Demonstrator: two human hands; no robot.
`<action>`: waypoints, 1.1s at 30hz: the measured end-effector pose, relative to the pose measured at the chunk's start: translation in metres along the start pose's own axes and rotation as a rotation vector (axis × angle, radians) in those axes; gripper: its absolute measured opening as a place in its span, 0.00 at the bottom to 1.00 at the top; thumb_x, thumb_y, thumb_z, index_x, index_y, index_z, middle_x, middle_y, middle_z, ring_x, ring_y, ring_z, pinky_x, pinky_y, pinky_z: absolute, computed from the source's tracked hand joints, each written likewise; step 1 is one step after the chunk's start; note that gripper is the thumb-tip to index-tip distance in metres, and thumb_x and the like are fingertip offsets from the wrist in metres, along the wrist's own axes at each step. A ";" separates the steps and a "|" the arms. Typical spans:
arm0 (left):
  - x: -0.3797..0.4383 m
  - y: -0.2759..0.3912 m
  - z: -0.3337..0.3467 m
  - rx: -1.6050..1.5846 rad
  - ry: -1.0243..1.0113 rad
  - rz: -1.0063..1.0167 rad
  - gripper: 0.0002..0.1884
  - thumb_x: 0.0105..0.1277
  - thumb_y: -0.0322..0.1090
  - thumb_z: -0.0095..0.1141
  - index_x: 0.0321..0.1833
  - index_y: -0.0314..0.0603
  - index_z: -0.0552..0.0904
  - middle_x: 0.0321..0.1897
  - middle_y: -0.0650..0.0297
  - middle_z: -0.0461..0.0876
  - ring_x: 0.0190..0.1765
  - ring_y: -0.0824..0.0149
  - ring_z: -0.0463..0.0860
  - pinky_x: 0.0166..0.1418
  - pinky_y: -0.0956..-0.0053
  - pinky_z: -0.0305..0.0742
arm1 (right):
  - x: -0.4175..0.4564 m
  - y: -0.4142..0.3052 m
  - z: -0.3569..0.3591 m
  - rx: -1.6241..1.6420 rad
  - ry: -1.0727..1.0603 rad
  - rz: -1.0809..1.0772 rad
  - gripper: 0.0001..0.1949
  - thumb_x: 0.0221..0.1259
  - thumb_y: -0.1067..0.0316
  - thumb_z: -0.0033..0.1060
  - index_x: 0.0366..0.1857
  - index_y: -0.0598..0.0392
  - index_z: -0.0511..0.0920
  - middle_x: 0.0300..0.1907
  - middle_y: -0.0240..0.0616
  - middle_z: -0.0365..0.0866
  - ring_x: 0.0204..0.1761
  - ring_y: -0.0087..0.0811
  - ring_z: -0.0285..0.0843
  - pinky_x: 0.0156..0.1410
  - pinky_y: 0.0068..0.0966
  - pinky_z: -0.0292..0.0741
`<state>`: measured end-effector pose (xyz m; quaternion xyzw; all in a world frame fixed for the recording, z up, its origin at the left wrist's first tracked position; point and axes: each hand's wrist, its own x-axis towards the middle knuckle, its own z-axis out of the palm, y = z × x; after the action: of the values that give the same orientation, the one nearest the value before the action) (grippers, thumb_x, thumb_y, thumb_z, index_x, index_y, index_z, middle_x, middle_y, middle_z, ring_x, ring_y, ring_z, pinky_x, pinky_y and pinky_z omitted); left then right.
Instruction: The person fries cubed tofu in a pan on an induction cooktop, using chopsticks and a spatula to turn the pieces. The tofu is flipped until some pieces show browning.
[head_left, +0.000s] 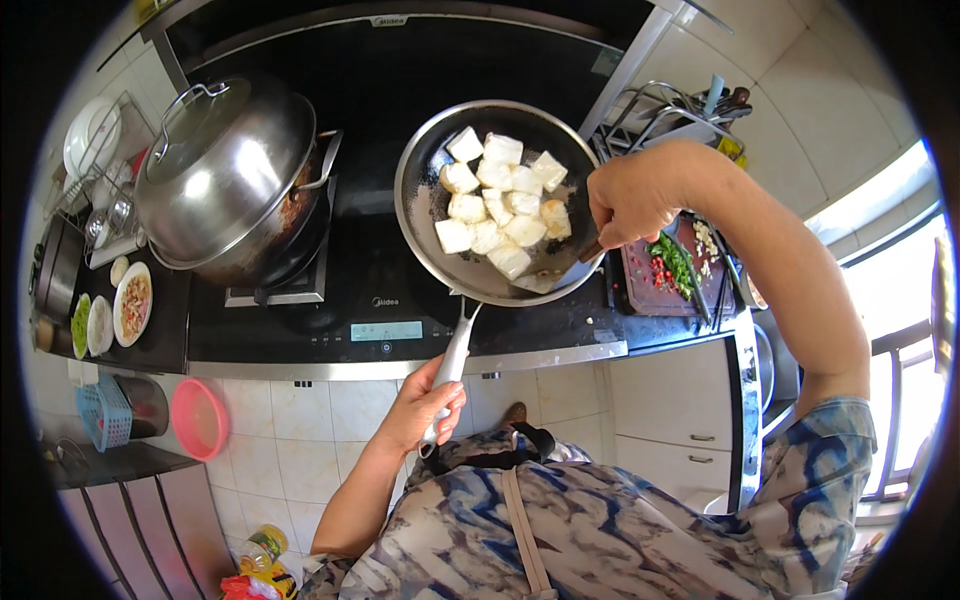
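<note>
My left hand is closed around the metal handle of a frying pan at the stove. White blocks that look like tofu lie in the pan, a few with lightly browned faces. Over the pan's right rim, my right hand grips the brown handle of a spatula. Its metal blade rests low in the pan, right of the lowest blocks. Most of the spatula's handle is hidden in my fist.
Left on the black stove sits a lidded wok. Beyond it are small dishes of ingredients and a dish rack. To the right, a cutting board bears chopped greens, red pepper and garlic beside a knife rack. A pink basin is lower left.
</note>
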<state>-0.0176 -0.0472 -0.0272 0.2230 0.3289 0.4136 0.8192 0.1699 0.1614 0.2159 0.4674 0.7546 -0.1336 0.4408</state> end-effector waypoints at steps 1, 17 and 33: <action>0.000 -0.002 0.000 0.014 0.004 0.003 0.20 0.70 0.30 0.49 0.64 0.44 0.66 0.25 0.66 0.70 0.16 0.77 0.68 0.15 0.81 0.66 | 0.001 -0.002 0.002 -0.008 -0.019 0.001 0.13 0.56 0.59 0.56 0.31 0.57 0.85 0.22 0.37 0.82 0.26 0.29 0.80 0.34 0.30 0.75; 0.011 -0.027 -0.004 0.028 -0.032 0.090 0.20 0.70 0.31 0.49 0.65 0.46 0.65 0.25 0.64 0.71 0.16 0.75 0.70 0.15 0.79 0.68 | -0.020 -0.058 0.035 -0.077 0.126 0.103 0.13 0.56 0.63 0.53 0.33 0.62 0.84 0.33 0.50 0.83 0.37 0.47 0.83 0.42 0.39 0.78; 0.010 -0.010 -0.018 0.075 -0.042 0.037 0.15 0.70 0.32 0.49 0.58 0.44 0.68 0.24 0.66 0.71 0.17 0.76 0.70 0.15 0.80 0.66 | -0.010 0.040 0.041 -0.082 0.234 0.018 0.11 0.51 0.63 0.64 0.38 0.47 0.85 0.30 0.41 0.84 0.36 0.41 0.82 0.42 0.35 0.76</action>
<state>-0.0205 -0.0431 -0.0496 0.2683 0.3228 0.4110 0.8092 0.2268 0.1511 0.2086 0.4680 0.8015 -0.0432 0.3697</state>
